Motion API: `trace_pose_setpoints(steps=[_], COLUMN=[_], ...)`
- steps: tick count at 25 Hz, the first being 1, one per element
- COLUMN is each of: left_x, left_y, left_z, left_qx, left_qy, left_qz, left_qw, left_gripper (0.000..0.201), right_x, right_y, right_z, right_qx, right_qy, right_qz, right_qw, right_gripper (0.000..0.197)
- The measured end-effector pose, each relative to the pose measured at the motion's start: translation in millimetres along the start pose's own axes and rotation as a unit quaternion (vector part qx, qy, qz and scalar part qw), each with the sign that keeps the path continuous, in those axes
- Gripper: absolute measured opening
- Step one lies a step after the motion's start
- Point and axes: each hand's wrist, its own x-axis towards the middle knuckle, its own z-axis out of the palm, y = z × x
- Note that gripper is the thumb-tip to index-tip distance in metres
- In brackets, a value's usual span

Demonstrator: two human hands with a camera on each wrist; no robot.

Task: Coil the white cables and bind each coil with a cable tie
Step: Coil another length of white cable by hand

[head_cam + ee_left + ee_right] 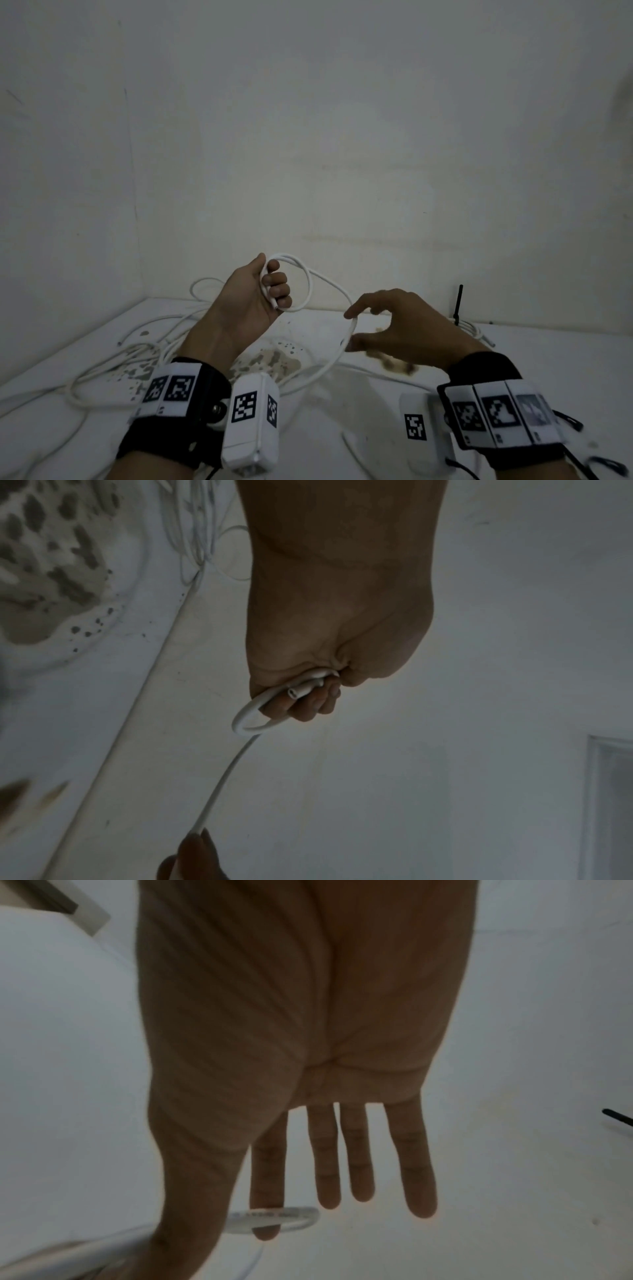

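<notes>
While the first loop sat in the left hand (255, 301), coiling had only begun.
L fingers were curled round the white cable (329, 284) & its end plug, anchoring the loop; R hand (394, 325), fingers straight & apart just right of that loop, guided the slack w/ thumb & forefinger. Bound coil w/ black cable tie (458, 305) lay farther right.

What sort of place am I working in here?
Probably a bare indoor corner, makeshift rather than a fitted workshop: plain white walls meet a stained white surface strewn with loose white cables. A bound coil lies at the right.
</notes>
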Motion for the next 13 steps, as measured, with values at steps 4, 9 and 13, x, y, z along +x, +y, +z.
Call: trace_pose_setpoints(steps=[4, 9, 13], left_x=[0, -2, -5], left_y=[-3, -10, -16], left_z=[-6, -1, 10], left_qx=[-0.022, -0.029, -0.019], left_qy=[-0.002, -0.004, -0.034], left_qz=[-0.023, -0.026, -0.041], left_qw=[0.999, 0.999, 0.998], left_gripper=[0.036, 0.036, 0.037], right_x=[2, -2, -2], right_y=[0, -26, -57], right_z=[-3, -8, 3], right_qx=[-0.005, 0.178, 0.23], right_qy=[0.08, 0.091, -0.051], right_qz=[-0.018, 0.026, -0.023], right_qw=[0.997, 0.979, 0.972], right_gripper=[0.037, 0.046, 0.049])
